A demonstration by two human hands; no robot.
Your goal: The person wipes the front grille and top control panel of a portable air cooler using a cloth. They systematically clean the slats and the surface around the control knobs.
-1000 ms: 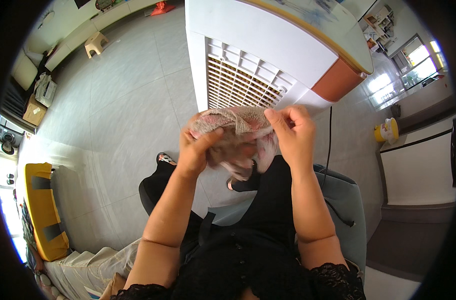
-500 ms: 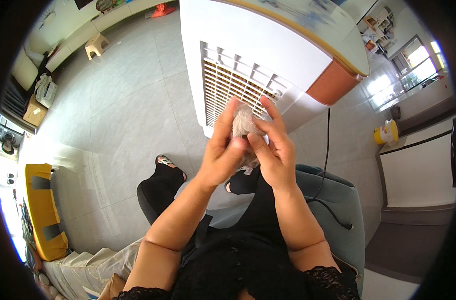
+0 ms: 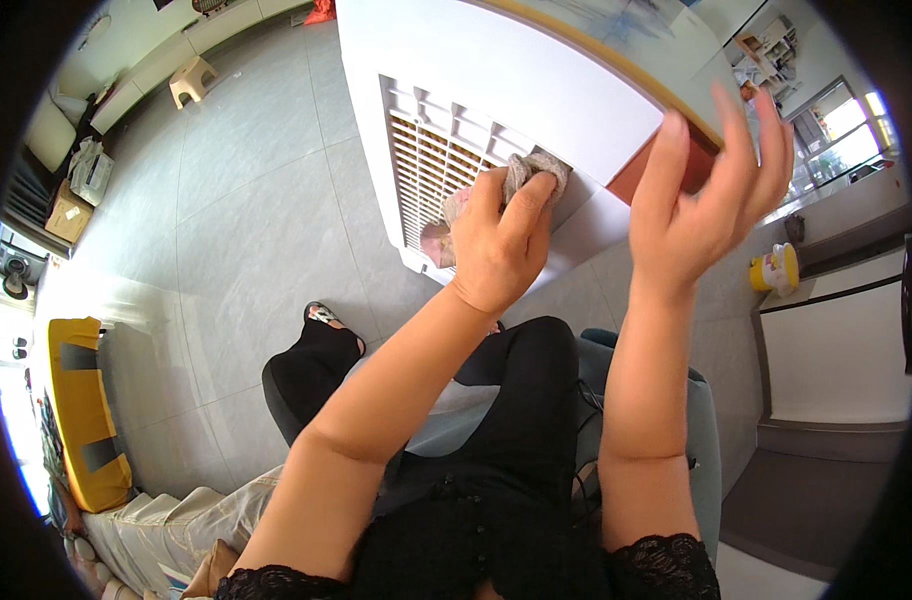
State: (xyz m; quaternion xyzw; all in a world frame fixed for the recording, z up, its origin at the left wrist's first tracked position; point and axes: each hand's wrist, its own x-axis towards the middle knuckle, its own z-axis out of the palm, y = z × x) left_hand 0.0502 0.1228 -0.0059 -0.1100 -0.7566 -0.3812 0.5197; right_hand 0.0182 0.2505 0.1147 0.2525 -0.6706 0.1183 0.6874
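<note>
A crumpled greyish cloth (image 3: 536,172) is bunched in the fingers of my left hand (image 3: 504,240). It lies at the right side of the slatted grille (image 3: 426,165) on a tall white appliance, possibly an air cooler (image 3: 476,65). A paler, pinkish part of the cloth shows left of the hand, over the lower grille. My right hand (image 3: 701,205) is raised with fingers spread and holds nothing. It is slightly blurred, in front of the appliance's brown corner panel (image 3: 641,165).
A blue-grey chair (image 3: 704,430) is under me. Pale tiled floor (image 3: 246,230) stretches left, with a small beige stool (image 3: 189,82) far off. A yellow piece of furniture (image 3: 81,415) stands left; a yellow-and-white bucket (image 3: 774,268) is at right.
Both hands were together around the cloth in front of the grille. The left has carried it up and right onto the appliance; the right has let go and swung up to the right, opening.
</note>
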